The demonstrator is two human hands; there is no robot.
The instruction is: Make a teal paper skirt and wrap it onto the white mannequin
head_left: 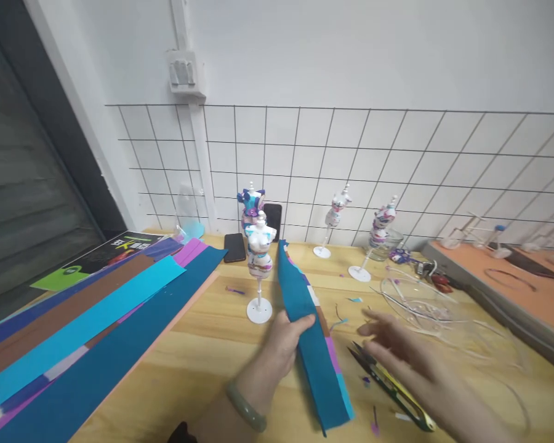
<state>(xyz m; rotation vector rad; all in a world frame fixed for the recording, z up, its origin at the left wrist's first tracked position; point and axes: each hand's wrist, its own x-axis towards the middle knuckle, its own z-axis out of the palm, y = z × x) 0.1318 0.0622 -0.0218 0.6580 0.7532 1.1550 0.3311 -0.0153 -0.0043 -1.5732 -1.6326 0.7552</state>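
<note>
My left hand (282, 343) grips the edge of a stack of long felt strips (310, 344), teal on top with purple, brown and white ones beneath, lying on the wooden table (203, 363). A green bangle sits on that wrist. My right hand (404, 357) hovers blurred and open, fingers spread, just above a pair of small yellow-and-black thread snips (392, 387) on the table. Right behind my left hand stands a miniature dress form (260, 261) on a white round base, wrapped in coloured scraps.
Long felt sheets (83, 332) in teal, cyan, brown and purple cover the left. More mini dress forms (335, 215) stand by the wire grid wall, with two phones (234, 247). Clear plastic bits (410, 301) and an orange tray (521, 289) lie to the right. Scraps dot the table.
</note>
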